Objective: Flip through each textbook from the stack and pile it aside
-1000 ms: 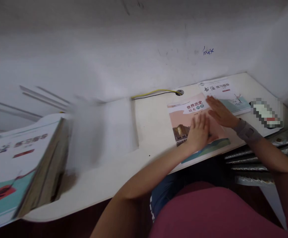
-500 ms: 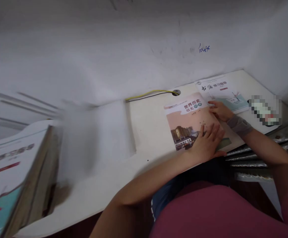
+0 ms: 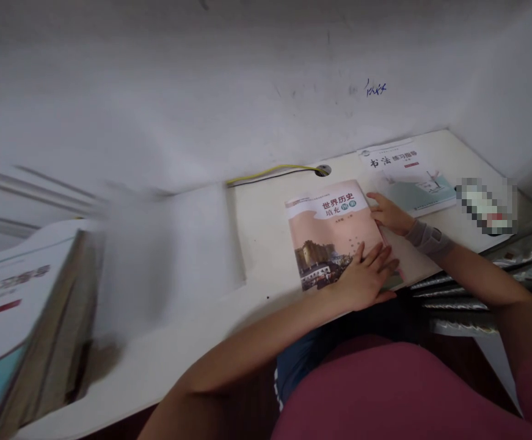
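Note:
A pink workbook [image 3: 327, 232] with a castle picture and Chinese title lies on the white desk [image 3: 266, 244] in front of me. My left hand [image 3: 369, 278] rests flat on its lower right part, fingers stretched over the cover. At the workbook's right edge is my right hand [image 3: 391, 215], fingers extended and touching that edge; a grey band wraps the wrist. Just beyond the right hand, a white and teal calligraphy booklet [image 3: 410, 174] lies flat on the desk.
A stack of books [image 3: 32, 305] stands at the left, beside a blurred white sheet-like shape [image 3: 196, 244]. A yellow cable [image 3: 270, 170] runs along the wall into a desk hole [image 3: 323, 171]. A phone-like, pixelated object [image 3: 485, 205] lies at the right.
The pink workbook has shifted left and a little toward me, away from the calligraphy booklet. Both hands have moved left with it.

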A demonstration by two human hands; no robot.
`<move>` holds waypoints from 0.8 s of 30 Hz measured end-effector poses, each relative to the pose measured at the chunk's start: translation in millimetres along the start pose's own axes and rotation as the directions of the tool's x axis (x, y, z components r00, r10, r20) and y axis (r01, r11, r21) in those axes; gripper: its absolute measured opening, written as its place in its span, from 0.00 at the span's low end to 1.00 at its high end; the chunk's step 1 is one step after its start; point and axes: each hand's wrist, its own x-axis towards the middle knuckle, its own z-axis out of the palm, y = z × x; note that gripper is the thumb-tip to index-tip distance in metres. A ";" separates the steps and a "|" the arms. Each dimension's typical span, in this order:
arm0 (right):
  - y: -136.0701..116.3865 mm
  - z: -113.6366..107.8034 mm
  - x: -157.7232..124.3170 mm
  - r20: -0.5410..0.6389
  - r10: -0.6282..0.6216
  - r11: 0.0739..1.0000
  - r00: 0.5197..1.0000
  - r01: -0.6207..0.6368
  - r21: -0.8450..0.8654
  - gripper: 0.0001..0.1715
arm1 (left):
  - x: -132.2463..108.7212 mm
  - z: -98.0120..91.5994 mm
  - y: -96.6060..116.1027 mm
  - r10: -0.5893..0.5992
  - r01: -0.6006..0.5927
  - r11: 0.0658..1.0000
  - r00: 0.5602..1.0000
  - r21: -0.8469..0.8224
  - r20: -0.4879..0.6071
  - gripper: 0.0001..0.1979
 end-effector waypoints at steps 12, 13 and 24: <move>-74.3 59.0 -7.5 0.674 -0.511 0.413 0.534 0.840 -0.352 0.29 | -9.2 -4.8 -4.3 0.297 -0.296 0.939 0.955 -0.173 -0.022 0.41; -75.3 68.1 -9.2 0.705 -0.505 0.383 0.499 0.861 -0.335 0.28 | -14.4 -2.9 -6.7 0.307 -0.306 0.933 0.951 -0.188 -0.023 0.41; -29.3 57.7 82.4 0.683 -0.382 0.406 0.622 0.777 -0.480 0.32 | -21.5 8.2 -5.2 0.254 -0.260 0.962 0.964 -0.082 -0.074 0.40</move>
